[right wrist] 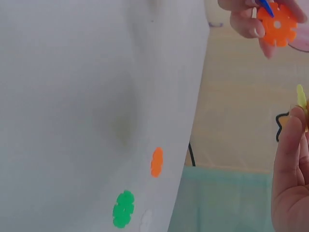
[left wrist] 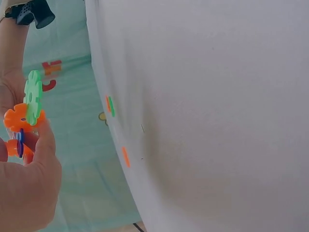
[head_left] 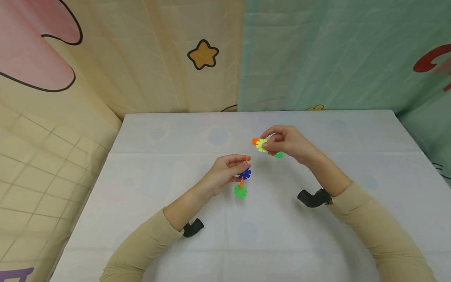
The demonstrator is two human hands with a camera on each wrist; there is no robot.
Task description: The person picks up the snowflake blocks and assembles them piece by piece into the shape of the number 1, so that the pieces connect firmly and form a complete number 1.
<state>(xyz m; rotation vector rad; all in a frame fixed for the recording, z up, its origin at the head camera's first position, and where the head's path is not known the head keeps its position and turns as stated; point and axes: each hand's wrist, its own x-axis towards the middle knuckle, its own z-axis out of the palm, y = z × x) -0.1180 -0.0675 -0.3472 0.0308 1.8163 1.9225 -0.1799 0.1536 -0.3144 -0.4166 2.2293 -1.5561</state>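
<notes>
My left hand [head_left: 227, 172] pinches a small chain of notched plastic snowflake discs. The chain has a blue disc [head_left: 244, 174], an orange disc [right wrist: 276, 24] beside it, another orange disc [left wrist: 18, 117] and a green disc [left wrist: 34, 99] at the near end. To the right and farther back, my right hand [head_left: 287, 143] pinches a yellow snowflake disc [head_left: 262, 145] between thumb and fingers. The yellow disc is apart from the chain. Both hands are raised above the table. My right fingers partly hide whatever lies behind the yellow disc.
An orange disc [right wrist: 157, 162] and a green disc [right wrist: 123, 209] lie on the white tablecloth [head_left: 169, 164] near the far edge, below my right hand. Black wrist-mounted devices [head_left: 314, 198] hang under both sleeves. Printed curtains [head_left: 169, 70] stand behind the table.
</notes>
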